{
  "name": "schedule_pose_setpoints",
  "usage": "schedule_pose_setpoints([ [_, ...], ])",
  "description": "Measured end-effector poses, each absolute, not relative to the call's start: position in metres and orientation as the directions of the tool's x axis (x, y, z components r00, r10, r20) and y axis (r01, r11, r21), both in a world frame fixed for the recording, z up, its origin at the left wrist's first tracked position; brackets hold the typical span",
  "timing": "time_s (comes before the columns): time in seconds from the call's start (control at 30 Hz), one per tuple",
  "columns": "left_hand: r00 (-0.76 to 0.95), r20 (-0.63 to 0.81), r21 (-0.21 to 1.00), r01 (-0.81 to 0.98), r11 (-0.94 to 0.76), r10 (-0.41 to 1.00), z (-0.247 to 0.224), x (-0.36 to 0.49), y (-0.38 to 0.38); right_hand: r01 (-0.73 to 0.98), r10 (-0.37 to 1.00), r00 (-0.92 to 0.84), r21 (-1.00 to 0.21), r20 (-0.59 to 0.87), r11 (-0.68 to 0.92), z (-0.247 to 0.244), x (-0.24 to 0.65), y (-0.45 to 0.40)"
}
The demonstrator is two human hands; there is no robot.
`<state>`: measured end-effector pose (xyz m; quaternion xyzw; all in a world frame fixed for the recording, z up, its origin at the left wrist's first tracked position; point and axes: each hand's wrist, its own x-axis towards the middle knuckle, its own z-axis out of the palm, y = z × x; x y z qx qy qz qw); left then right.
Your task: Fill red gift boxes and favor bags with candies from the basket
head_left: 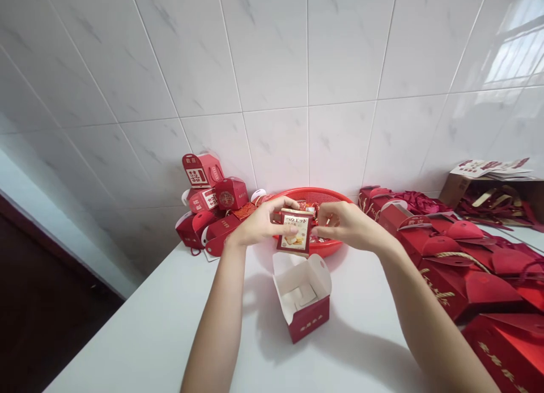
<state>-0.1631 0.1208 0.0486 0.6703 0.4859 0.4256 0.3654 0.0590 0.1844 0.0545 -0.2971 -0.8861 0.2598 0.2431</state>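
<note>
Packet [294, 232] near open box [309, 317] | left hand [261, 223] clamped on its left side | right hand [345, 223] at its right edge, grip unclear

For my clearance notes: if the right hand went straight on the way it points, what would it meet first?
Likely the packet held by the left hand; whether the right hand touches it is unclear.

- We see a white table [161, 325] running back to its far edge.
- Around its middle we have an open red box [309, 315], flaps up.
- Just behind that, towards the far edge, we see a red basket [326, 249].
- At the far left corner we find piled small boxes [199, 201].
- Towards the right edge we have clustered larger boxes [471, 291].
</note>
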Motion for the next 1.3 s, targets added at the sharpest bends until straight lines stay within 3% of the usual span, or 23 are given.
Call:
schedule_pose_setpoints([
  [0.17, 0.328, 0.071, 0.777, 0.574, -0.259, 0.942, 0.07, -0.151, 0.087, 0.453, 0.415, -0.891, -0.446, -0.186, 0.772, 0.059, 0.065, 0.169],
  [0.27, 0.338, -0.01, 0.662, 0.708, -0.247, 0.941, 0.071, -0.142, 0.082, 0.493, 0.415, -0.866, -0.342, -0.279, 0.8, 0.057, 0.062, 0.168],
  [0.5, 0.291, -0.245, 0.499, 0.856, -0.137, 0.925, 0.06, -0.137, 0.091, 0.576, 0.501, -0.813, -0.28, -0.298, 0.768, 0.055, 0.065, 0.175],
  [0.77, 0.115, -0.223, 0.408, 0.913, -0.015, 0.968, 0.064, -0.143, 0.087, 0.612, 0.529, -0.785, -0.265, -0.323, 0.745, 0.058, 0.07, 0.172],
  [1.0, 0.033, -0.34, 0.306, 0.949, 0.078, 0.94, 0.066, -0.145, 0.087, 0.466, 0.379, -0.878, -0.339, -0.293, 0.818, 0.064, 0.074, 0.16],
  [1.3, 0.2, -0.358, 0.391, 0.919, -0.048, 0.912, 0.072, -0.138, 0.081, 0.441, 0.377, -0.892, -0.3, -0.249, 0.846, 0.059, 0.074, 0.154],
])
